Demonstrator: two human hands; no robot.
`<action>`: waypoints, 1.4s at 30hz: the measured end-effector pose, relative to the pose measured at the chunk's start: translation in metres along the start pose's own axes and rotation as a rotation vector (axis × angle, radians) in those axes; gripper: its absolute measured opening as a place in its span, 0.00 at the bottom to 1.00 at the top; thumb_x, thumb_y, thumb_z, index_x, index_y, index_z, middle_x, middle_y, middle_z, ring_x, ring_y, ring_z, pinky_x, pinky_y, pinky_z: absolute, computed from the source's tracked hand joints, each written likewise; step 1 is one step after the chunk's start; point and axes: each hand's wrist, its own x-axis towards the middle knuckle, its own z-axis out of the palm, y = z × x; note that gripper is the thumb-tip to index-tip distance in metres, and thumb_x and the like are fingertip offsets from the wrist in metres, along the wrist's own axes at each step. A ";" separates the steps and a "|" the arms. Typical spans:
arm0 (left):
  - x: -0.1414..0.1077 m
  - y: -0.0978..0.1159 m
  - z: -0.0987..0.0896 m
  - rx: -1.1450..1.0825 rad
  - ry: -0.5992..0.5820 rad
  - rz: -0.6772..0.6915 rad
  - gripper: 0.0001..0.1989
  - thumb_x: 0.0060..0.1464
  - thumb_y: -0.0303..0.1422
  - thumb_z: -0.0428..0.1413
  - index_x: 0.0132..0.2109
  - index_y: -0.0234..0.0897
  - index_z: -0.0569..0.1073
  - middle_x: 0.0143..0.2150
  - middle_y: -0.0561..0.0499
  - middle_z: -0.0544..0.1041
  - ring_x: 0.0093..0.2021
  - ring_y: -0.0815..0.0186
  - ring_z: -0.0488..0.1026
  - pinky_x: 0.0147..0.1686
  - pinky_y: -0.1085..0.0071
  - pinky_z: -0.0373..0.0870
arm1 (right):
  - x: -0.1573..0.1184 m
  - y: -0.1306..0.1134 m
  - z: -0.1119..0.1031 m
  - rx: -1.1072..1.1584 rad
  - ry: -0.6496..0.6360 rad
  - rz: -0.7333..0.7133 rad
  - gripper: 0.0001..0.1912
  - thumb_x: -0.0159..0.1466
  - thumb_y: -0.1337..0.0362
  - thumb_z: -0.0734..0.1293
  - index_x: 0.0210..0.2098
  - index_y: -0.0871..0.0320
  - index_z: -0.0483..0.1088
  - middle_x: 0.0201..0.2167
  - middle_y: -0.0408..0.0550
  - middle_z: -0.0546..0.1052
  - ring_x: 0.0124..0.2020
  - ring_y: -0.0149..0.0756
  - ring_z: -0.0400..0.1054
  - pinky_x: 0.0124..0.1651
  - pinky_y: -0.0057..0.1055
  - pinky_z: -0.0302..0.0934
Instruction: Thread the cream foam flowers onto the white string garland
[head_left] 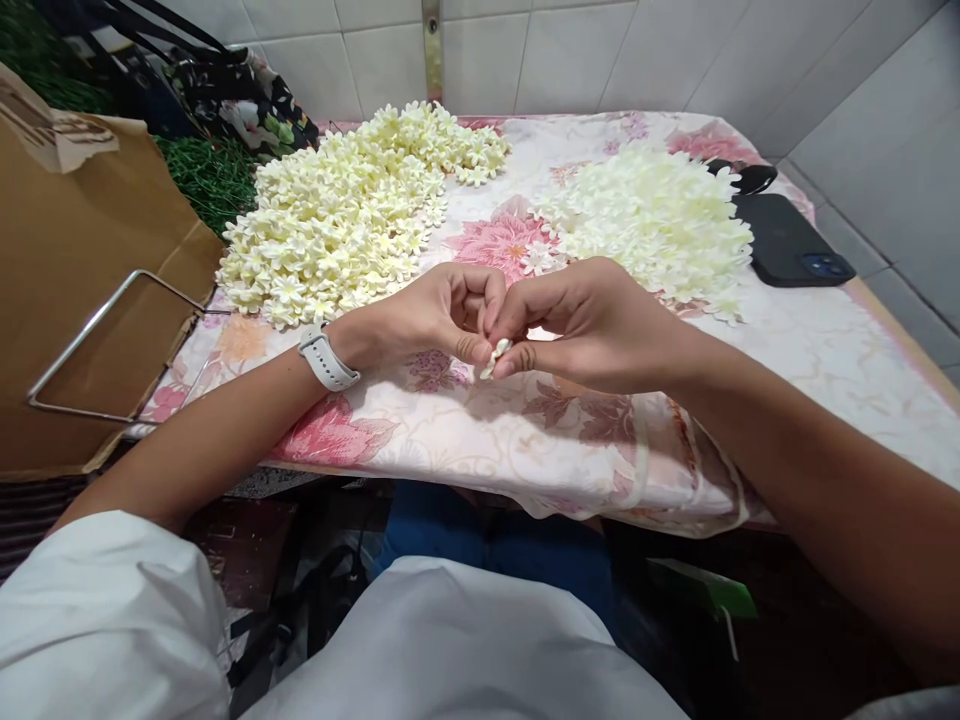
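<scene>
A small cream-white artificial flower (496, 357) is pinched between the fingertips of both hands, above the front part of the table. My left hand (450, 308), with a white watch band at the wrist, grips it from the left with thumb and curled fingers. From the right, my right hand (592, 325) closes thumb and forefinger on the same flower. Behind my left hand lies a large heap of yellowish-cream flowers (337, 215). A looser pile of paler white petal pieces (637, 220) spreads behind my right hand.
A floral tablecloth (465, 430) covers the table. At the right edge rest a black phone (787, 240) and dark glasses (750, 177). On the left stand a brown cardboard box (97, 270) with a metal wire frame (82, 340), green artificial grass (206, 180) and a floral bag (247, 100). Tiled walls enclose the back.
</scene>
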 end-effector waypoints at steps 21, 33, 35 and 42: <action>-0.007 0.014 0.014 0.072 0.227 0.182 0.22 0.45 0.38 0.81 0.37 0.39 0.77 0.36 0.57 0.78 0.33 0.74 0.76 0.35 0.75 0.77 | 0.003 -0.014 -0.001 0.050 0.264 -0.081 0.16 0.56 0.55 0.87 0.30 0.51 0.80 0.27 0.41 0.80 0.28 0.33 0.71 0.32 0.35 0.69; -0.012 0.018 0.023 0.181 0.165 0.232 0.22 0.47 0.42 0.80 0.37 0.38 0.77 0.34 0.57 0.79 0.32 0.74 0.76 0.34 0.76 0.75 | -0.003 -0.019 0.001 0.145 0.222 -0.082 0.11 0.57 0.64 0.87 0.31 0.52 0.83 0.28 0.40 0.84 0.27 0.33 0.76 0.31 0.35 0.71; -0.012 0.019 0.025 0.197 0.163 0.250 0.22 0.49 0.42 0.79 0.37 0.38 0.77 0.34 0.57 0.78 0.32 0.76 0.75 0.35 0.76 0.75 | -0.003 -0.021 0.001 0.133 0.228 -0.082 0.10 0.57 0.65 0.87 0.31 0.51 0.84 0.28 0.40 0.84 0.26 0.33 0.76 0.31 0.34 0.72; -0.013 0.023 0.037 0.225 0.249 0.238 0.26 0.46 0.47 0.78 0.34 0.37 0.72 0.31 0.60 0.76 0.30 0.76 0.76 0.34 0.75 0.72 | -0.004 -0.023 0.002 0.044 0.256 -0.115 0.09 0.59 0.63 0.86 0.32 0.51 0.84 0.31 0.41 0.86 0.31 0.34 0.79 0.34 0.35 0.72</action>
